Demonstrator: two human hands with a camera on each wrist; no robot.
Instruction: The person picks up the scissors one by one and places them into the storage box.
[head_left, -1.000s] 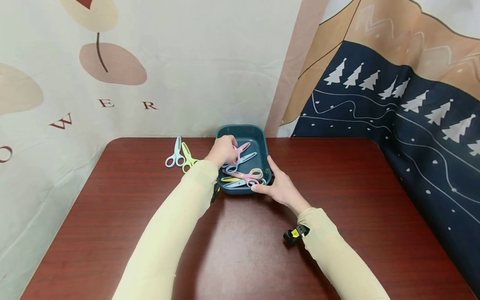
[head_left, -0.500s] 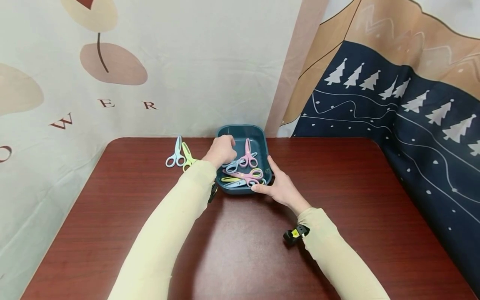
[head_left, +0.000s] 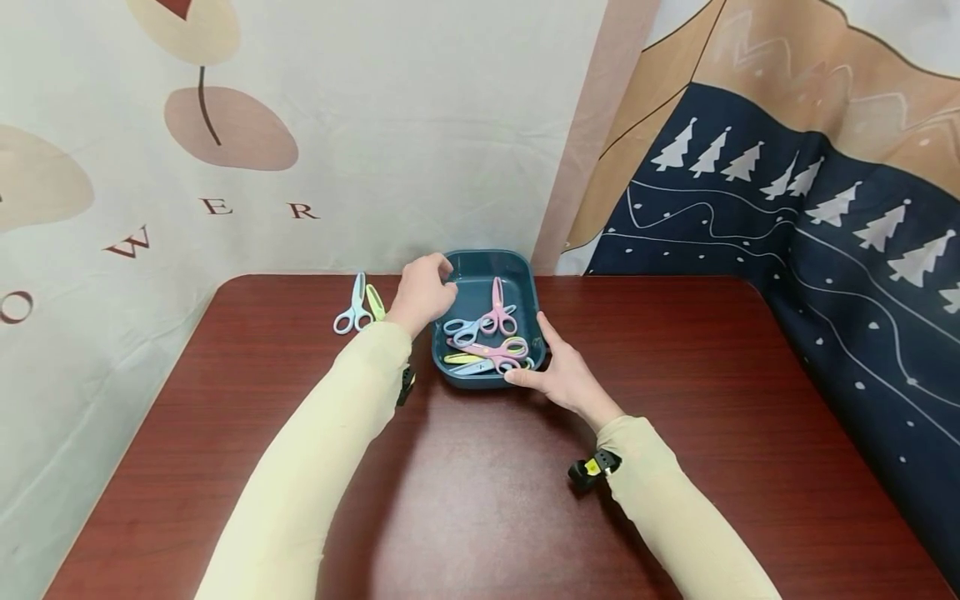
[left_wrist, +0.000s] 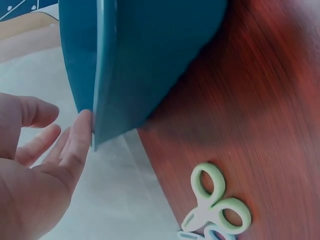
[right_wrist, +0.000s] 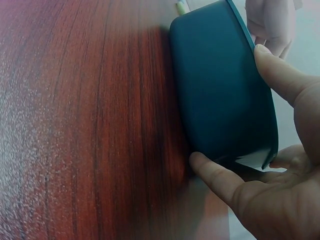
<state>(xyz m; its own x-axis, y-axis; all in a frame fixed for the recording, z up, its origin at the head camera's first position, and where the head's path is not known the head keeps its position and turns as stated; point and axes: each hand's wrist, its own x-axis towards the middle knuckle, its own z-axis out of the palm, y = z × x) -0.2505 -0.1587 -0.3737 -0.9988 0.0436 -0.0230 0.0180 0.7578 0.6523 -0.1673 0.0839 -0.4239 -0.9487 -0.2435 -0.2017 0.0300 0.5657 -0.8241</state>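
A dark teal plastic bin (head_left: 477, 279) stands at the table's back edge. Inside lie several children's scissors, including pink scissors (head_left: 497, 317) across blue scissors (head_left: 465, 332) and more pink scissors (head_left: 504, 352) near the front. My left hand (head_left: 422, 292) is at the bin's left rim, holding nothing, its fingers loosely bent; in the left wrist view a fingertip meets the rim. My right hand (head_left: 566, 375) grips the bin's front right corner, the thumb (right_wrist: 280, 72) at its rim. On the table to the left are light blue scissors (head_left: 354, 310) and green scissors (left_wrist: 209, 187), partly hidden by my left hand in the head view.
The brown wood-grain table (head_left: 660, 350) extends to both sides of the bin and toward me. Directly behind it hangs a pale printed cloth (head_left: 420, 150), with a navy cloth (head_left: 750, 225) showing white trees at the right.
My left hand let go of the pink scissors, which now lie on the blue pair in the bin. It then moved left, out to the rim. My right hand stayed put.
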